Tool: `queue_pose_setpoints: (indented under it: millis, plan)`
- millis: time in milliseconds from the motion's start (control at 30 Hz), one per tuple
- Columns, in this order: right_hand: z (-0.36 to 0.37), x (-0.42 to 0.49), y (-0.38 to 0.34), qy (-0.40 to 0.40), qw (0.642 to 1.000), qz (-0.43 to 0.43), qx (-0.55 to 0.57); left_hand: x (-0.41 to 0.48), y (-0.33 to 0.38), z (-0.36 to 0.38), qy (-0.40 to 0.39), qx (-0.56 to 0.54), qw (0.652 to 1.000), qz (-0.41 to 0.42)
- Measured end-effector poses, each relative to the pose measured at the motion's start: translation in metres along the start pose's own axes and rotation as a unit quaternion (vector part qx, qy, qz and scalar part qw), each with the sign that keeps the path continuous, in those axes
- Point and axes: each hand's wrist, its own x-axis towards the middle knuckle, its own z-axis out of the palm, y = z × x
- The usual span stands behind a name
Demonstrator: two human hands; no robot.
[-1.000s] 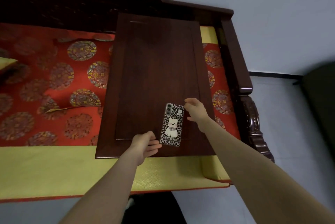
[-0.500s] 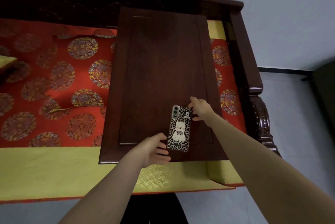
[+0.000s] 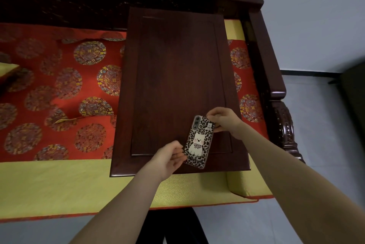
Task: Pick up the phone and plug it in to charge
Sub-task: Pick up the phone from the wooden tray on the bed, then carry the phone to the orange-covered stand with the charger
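The phone [image 3: 199, 142] has a leopard-print case with a white cartoon animal on its back. It lies face down near the front edge of a dark wooden tray table [image 3: 173, 69]. My right hand [image 3: 222, 120] pinches the phone's top right corner by the camera end. My left hand [image 3: 169, 157] has its fingers curled at the phone's lower left edge, touching it. The phone looks slightly tilted off the wood. No charger or cable is in view.
The tray table rests on a wooden bench with a red patterned cushion [image 3: 59, 93] and a yellow-green front border [image 3: 69, 182]. A carved dark armrest [image 3: 276, 89] stands at the right. Pale floor [image 3: 316, 145] lies beyond it.
Both hands have closed in on the phone. The right hand now covers its top corner and the left fingers tuck under its lower edge, tilting it slightly.
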Motion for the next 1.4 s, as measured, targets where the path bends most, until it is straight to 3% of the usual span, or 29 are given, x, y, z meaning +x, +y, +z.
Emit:
queue_pose_setpoints:
  millis: [133, 200, 333, 533, 633, 967, 1167, 1400]
  plan:
    - [-0.01, -0.013, 0.008, -0.011, 0.998, -0.029, 0.058, -0.001, 0.007, -0.004, 0.08, 0.124, 0.987, 0.06]
    - [-0.017, -0.021, 0.004, 0.001, 0.993, -0.042, 0.107, -0.007, 0.012, -0.012, 0.06, 0.141, 0.986, 0.066]
    - [-0.023, -0.038, -0.021, -0.004, 0.982, -0.069, 0.175, -0.026, 0.022, -0.031, -0.069, 0.002, 0.994, 0.08]
    - [0.021, -0.056, -0.083, -0.064, 0.984, -0.12, 0.11, -0.057, 0.031, -0.063, -0.051, -0.099, 0.981, 0.162]
    - [0.068, -0.065, -0.114, -0.098, 0.983, -0.133, 0.077, -0.084, 0.03, -0.094, 0.006, -0.114, 0.967, 0.228]
    - [0.337, -0.137, -0.227, -0.288, 0.952, -0.084, -0.065, -0.229, -0.015, -0.332, 0.165, -0.241, 0.891, 0.349]
    - [0.547, -0.238, -0.235, -0.379, 0.903, -0.145, -0.143, -0.321, -0.094, -0.504, 0.23, -0.331, 0.846, 0.349]
    - [0.75, -0.334, -0.22, -0.447, 0.856, -0.135, -0.221, -0.399, -0.178, -0.672, 0.294, -0.404, 0.795, 0.344]
